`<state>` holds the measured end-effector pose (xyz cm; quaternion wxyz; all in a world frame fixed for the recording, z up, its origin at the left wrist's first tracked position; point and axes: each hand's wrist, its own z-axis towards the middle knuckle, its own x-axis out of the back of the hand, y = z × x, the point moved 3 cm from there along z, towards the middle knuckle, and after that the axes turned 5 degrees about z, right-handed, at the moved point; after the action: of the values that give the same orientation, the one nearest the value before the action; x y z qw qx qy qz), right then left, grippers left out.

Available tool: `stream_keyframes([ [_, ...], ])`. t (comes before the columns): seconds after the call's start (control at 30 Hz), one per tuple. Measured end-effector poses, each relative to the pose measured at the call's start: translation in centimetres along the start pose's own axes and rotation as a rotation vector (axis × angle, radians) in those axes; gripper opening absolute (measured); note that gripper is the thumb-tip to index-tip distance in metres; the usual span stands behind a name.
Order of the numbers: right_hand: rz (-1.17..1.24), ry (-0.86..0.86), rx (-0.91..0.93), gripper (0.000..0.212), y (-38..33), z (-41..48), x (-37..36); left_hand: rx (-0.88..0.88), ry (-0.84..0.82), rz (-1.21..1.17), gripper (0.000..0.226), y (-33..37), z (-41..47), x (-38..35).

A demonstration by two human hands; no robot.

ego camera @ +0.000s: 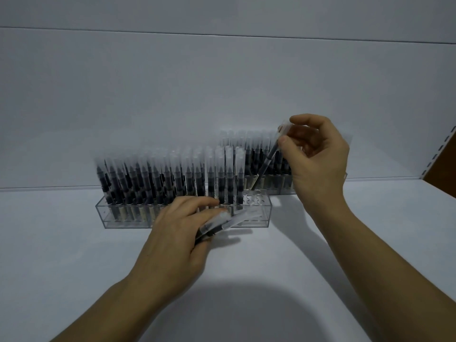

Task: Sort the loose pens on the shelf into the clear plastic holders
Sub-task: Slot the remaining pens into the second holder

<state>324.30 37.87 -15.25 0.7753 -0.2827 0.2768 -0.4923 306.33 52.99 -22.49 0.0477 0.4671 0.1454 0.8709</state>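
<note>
Your right hand (318, 156) pinches one tilted black, clear-capped pen (267, 159) above the front clear plastic holder (103, 214) at its right end; your left hand (177, 233) grips several such pens (222, 223) before its near wall.

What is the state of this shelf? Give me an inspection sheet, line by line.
Surface: white shelf, shadowed near the camera.
Job's things: front holder nearly full of pens, with empty holes at its right end; rear holder also holds pens.
Clutter: nothing seen.
Hands: left hand grips a bundle of pens; right hand pinches one pen, tilted.
Cables: nothing seen.
Surroundings: white back panel; slotted upright at right.
</note>
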Motion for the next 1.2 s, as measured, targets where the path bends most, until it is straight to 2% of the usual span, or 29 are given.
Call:
stream_keyframes([
  [0.17,-0.076,-0.066,0.050,0.024,0.6,-0.3,-0.5,0.010,0.005,-0.011,0.042,0.0,0.0,0.0],
  [0.43,-0.203,-0.222,0.008,0.025,2.5,-0.9,-1.3,0.014,0.020,-0.043,0.035,0.0,-0.1,0.2],
  [0.73,-0.308,-0.305,0.001,0.027,2.6,-1.5,-1.8,0.010,0.060,-0.154,0.027,0.5,-0.2,0.7],
  [0.83,-0.304,-0.267,0.029,0.030,2.1,-1.7,-1.6,0.014,0.063,-0.164,0.022,0.8,-0.2,0.9],
  [0.97,-0.244,-0.221,0.122,0.033,0.5,-2.2,-1.7,0.025,0.126,-0.207,0.046,1.2,0.0,1.7],
  [1.07,-0.078,-0.327,0.102,0.031,-0.6,-2.8,-2.3,0.065,0.179,-0.331,0.033,1.4,0.0,2.1],
  [1.2,0.049,-0.519,-0.064,0.029,-0.5,-4.0,-3.5,0.188,0.137,-0.497,0.026,0.0,-0.2,1.3],
])
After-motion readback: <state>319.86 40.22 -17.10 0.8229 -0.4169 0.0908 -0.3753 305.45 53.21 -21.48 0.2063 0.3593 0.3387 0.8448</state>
